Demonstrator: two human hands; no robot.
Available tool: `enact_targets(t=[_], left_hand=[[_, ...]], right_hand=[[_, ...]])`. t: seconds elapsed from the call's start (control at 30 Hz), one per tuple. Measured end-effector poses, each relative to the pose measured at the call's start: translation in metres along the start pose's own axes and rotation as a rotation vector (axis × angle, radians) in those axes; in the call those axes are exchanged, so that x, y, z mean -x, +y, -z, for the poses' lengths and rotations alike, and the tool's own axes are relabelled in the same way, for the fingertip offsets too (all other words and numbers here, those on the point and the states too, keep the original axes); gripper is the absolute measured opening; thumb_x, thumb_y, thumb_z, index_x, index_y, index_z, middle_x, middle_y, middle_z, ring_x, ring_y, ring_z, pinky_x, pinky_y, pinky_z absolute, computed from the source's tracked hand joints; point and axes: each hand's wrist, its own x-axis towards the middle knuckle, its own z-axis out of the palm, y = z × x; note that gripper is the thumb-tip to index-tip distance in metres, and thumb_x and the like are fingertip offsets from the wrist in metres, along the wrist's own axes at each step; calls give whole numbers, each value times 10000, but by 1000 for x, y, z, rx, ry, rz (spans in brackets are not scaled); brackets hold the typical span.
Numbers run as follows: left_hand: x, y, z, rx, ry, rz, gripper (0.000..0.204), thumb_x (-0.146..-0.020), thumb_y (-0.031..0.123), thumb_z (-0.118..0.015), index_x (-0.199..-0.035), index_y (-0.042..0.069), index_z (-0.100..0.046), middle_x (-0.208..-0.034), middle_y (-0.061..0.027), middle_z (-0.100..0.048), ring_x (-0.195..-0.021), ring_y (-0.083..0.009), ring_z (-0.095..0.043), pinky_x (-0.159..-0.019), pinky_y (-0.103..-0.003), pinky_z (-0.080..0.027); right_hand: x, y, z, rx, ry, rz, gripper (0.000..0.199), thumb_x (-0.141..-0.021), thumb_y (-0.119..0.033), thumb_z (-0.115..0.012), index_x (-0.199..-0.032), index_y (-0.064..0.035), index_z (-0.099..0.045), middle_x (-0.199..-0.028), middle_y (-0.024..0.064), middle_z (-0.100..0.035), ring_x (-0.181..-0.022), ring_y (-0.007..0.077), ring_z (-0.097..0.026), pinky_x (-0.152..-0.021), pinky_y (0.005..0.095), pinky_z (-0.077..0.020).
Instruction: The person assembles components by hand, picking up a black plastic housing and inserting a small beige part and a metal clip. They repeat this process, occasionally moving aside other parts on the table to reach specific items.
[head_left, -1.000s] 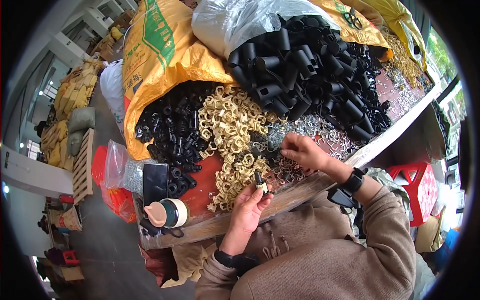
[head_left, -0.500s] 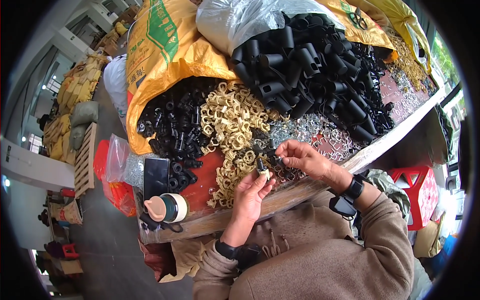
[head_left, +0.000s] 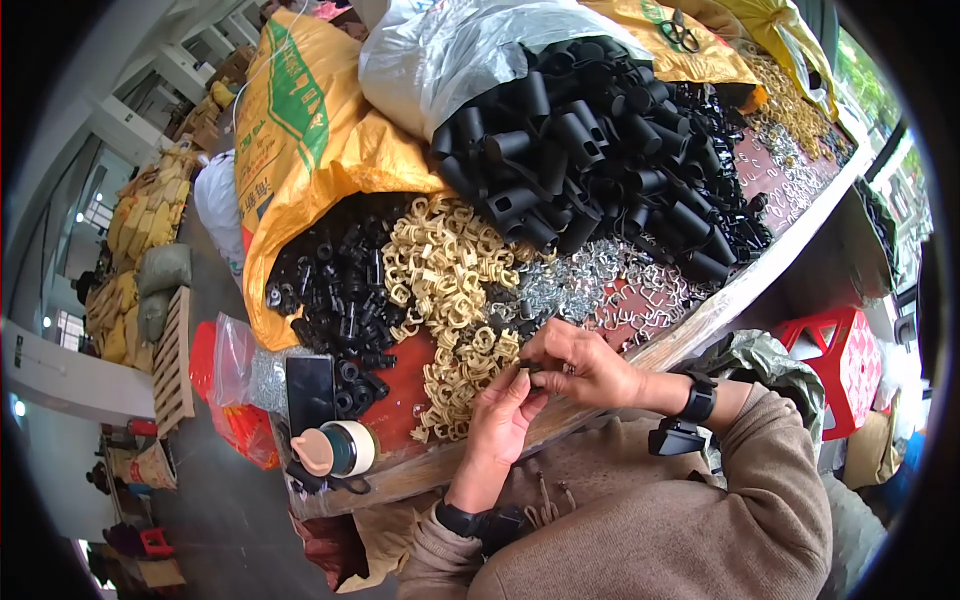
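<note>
- Two brown sleeves (head_left: 680,530) come in from the near side, with a black band (head_left: 460,518) on the left wrist and a black watch (head_left: 698,399) on the right.
- Both hands meet just over the worktop's (head_left: 403,385) near wooden edge: the left hand (head_left: 500,420) has its grip closed, thumb and fingertips pinching a small black part (head_left: 528,367); the right hand (head_left: 590,372) has its grip pressed on the same part from the right. Fingers hide most of its shape.
- Near left on the worktop sits a drinking cup (head_left: 352,447) with a pink lid, and just beyond it a dark-screened phone (head_left: 312,388).
- Cream plastic clips (head_left: 465,365) lie heaped just beyond the left hand, with black plastic fittings (head_left: 345,320) to their left.
- Silver wire hooks (head_left: 650,303) spread beyond the right hand.
- Farther off, many black tubes (head_left: 575,140) spill from a translucent plastic bag (head_left: 470,55); left of it lies an orange woven sack (head_left: 290,110).
- To the right, off the worktop, stands a red stool (head_left: 845,365).
- Scissors (head_left: 680,33) lie at the far right, on another orange sack (head_left: 712,68).
</note>
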Motion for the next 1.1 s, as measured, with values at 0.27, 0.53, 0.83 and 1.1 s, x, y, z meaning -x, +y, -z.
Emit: enact_targets(t=[0.27,0.53,0.83,1.1], left_hand=[[2,-3,-10,-2,-81,51,196,-825,184,-513,-955,38,-525,-859,-46,-571,-773,-149,-567,-689,-250,-485],[-3,3,-6,-212,-114,-44,204,-842,183,-489,-951,15,-529,-779,-66,-573,-604,-120,-565,-569,-199,-485],[-2,8,-21,-196,-75,-43,216,-832,152,-500,-979,-6,-503,-824,-91,-580,-632,-113,-560,-544,-190,-469],[5,29,-15,-159,-80,-27,271,-812,119,-524,-1044,-15,-483,-826,-77,-562,-659,-110,-533,-545,-186,-447]], right_hand=[[15,13,2,176,108,161,176,-708,-95,-616,-856,-12,-568,-789,79,-504,-708,215,-505,-620,303,-432],[0,36,62,903,70,353,345,-612,-77,-581,-956,-83,-563,-924,41,-519,-850,186,-483,-682,325,-386],[-42,94,126,1309,-209,151,416,-587,-171,-615,-991,-100,-542,-889,16,-504,-892,221,-440,-733,351,-317],[-23,-5,74,502,-189,182,432,-547,-298,-627,-903,-62,-568,-702,60,-486,-760,237,-453,-708,353,-305]])
